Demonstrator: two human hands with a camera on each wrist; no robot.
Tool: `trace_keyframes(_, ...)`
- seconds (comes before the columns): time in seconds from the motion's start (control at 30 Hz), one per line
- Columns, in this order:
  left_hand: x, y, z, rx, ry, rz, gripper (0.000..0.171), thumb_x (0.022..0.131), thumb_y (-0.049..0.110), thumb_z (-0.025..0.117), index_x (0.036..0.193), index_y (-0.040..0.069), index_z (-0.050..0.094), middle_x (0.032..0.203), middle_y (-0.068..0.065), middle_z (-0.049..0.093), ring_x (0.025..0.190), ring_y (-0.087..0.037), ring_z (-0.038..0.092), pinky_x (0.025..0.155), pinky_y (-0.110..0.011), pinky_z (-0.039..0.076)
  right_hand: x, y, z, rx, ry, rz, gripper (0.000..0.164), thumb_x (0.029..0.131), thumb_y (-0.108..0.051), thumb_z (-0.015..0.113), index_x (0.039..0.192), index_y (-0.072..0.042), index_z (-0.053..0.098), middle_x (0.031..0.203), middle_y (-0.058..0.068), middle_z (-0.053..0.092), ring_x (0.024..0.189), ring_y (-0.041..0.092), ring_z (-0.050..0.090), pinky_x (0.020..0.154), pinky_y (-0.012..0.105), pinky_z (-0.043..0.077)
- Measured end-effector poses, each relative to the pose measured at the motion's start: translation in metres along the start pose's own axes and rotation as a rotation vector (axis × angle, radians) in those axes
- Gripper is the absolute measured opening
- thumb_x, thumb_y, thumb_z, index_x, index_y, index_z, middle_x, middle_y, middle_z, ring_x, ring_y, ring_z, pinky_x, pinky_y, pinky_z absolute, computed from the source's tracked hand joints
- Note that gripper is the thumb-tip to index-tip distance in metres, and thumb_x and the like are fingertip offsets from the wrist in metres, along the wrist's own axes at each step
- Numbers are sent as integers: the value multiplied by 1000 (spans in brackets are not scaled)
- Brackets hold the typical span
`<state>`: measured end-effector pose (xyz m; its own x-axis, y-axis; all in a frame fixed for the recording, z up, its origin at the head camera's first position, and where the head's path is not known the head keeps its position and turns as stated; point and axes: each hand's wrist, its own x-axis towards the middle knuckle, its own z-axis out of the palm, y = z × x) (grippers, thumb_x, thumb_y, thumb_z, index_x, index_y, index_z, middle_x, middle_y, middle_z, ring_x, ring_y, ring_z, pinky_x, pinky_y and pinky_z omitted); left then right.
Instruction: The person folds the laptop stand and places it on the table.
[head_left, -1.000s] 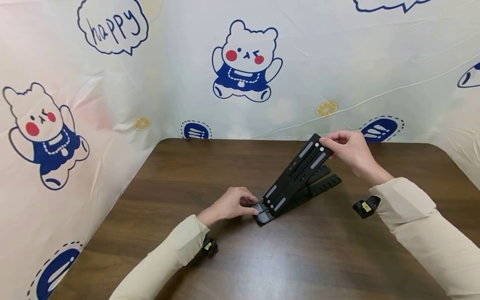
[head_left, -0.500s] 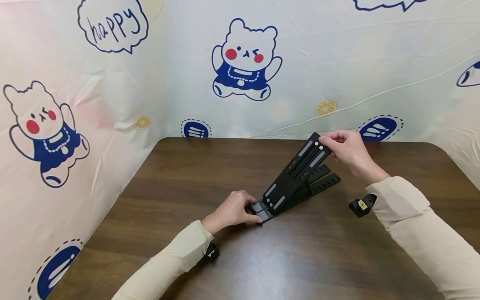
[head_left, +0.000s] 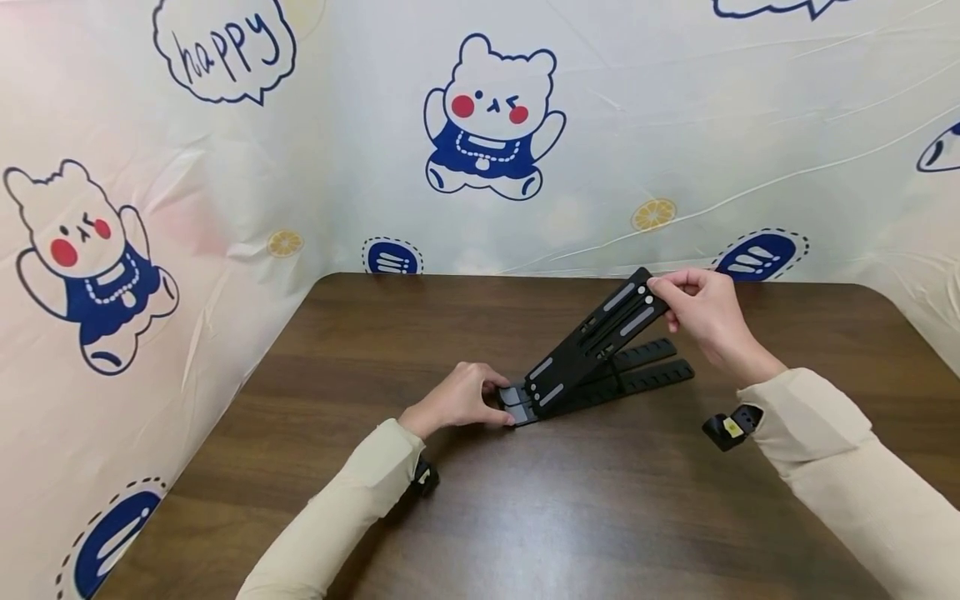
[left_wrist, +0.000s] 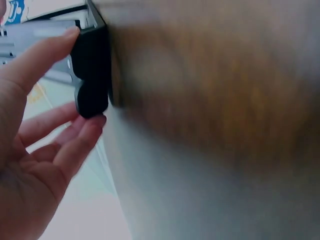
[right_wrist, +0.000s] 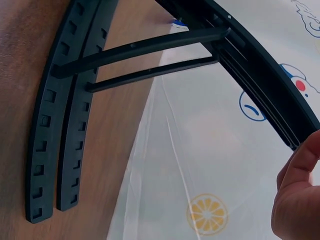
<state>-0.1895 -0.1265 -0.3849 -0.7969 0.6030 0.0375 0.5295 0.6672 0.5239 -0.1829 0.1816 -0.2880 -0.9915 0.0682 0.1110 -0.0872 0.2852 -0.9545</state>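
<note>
A black folding laptop stand (head_left: 572, 367) is propped at a slant near the middle of the table, its upper panel raised towards the right. My left hand (head_left: 453, 400) pinches its low end across the grey-padded lips (head_left: 517, 412). In the left wrist view the thumb lies on one edge of the black lip (left_wrist: 91, 52) and fingertips are at the opposite edge. My right hand (head_left: 708, 312) holds the raised top corner between thumb and fingers. Beneath the panel, two notched base bars (right_wrist: 42, 127) lie along the tabletop, and thin struts (right_wrist: 145, 47) link them to it.
The brown wood table (head_left: 360, 333) has rounded far corners. Behind it hangs a pale printed cloth (head_left: 360, 150) with cartoon bears, reaching round both sides. A small black camera is strapped to each wrist, the right one (head_left: 727, 429) hanging below the sleeve.
The stand's low end has shifted slightly away from me and its base bars have swung to lie flatter across the view. Its raised end and my right hand have moved a little right.
</note>
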Motion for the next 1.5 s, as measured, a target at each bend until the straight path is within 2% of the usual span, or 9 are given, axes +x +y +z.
trace_keyframes(0.23, 11, -18, -6, -65, -65, 38, 50, 65, 31, 78, 104, 3, 64, 101, -7, 61, 90, -16, 59, 79, -26, 47, -6, -1, 0, 8, 20, 0, 18, 85, -23, 60, 83, -5, 59, 59, -8, 55, 42, 7, 48, 46, 22, 47)
trace_keyframes(0.47, 21, -28, -7, -102, -63, 91, 50, 64, 28, 79, 103, 1, 64, 100, -9, 62, 90, -17, 59, 81, -25, 46, -10, -1, -1, 6, 20, -2, 20, 85, -23, 60, 84, -3, 57, 59, -6, 53, 43, 7, 50, 46, 20, 48)
trace_keyframes(0.6, 25, -33, -8, -123, -70, 71, 50, 64, 28, 79, 104, 2, 64, 103, -7, 61, 93, -16, 58, 84, -26, 45, -12, -1, -1, -13, 23, -13, 20, 85, -22, 60, 84, -2, 56, 59, -6, 54, 43, 7, 51, 46, 20, 48)
trace_keyframes(0.9, 27, -37, -9, -138, -88, 48, 50, 65, 26, 79, 106, 3, 63, 105, -7, 61, 95, -16, 58, 86, -27, 44, -12, -3, -3, -155, 28, -97, 22, 86, -21, 58, 86, 1, 55, 65, -7, 55, 47, 11, 55, 49, 22, 49)
trace_keyframes(1.07, 28, -36, -9, -152, -100, 42, 50, 65, 25, 79, 107, 2, 62, 106, -8, 60, 96, -16, 58, 86, -27, 44, -10, -2, -4, -157, 44, -88, 23, 86, -18, 58, 92, 4, 55, 66, -11, 56, 48, 10, 55, 49, 20, 49)
trace_keyframes(1.3, 31, -37, -9, -170, -96, 44, 50, 65, 24, 79, 107, 2, 63, 105, -8, 60, 96, -17, 58, 86, -27, 44, -9, -3, -3, -114, 40, -80, 32, 86, -14, 56, 108, 9, 53, 71, -17, 57, 55, 1, 56, 51, 18, 49)
trace_keyframes(1.5, 34, -39, -12, -205, -102, 50, 50, 64, 22, 80, 106, 1, 63, 103, -9, 60, 95, -18, 58, 85, -29, 45, -9, -5, -2, -102, 46, -79, 32, 86, -12, 56, 108, 11, 52, 71, -18, 57, 57, -1, 56, 51, 18, 49)
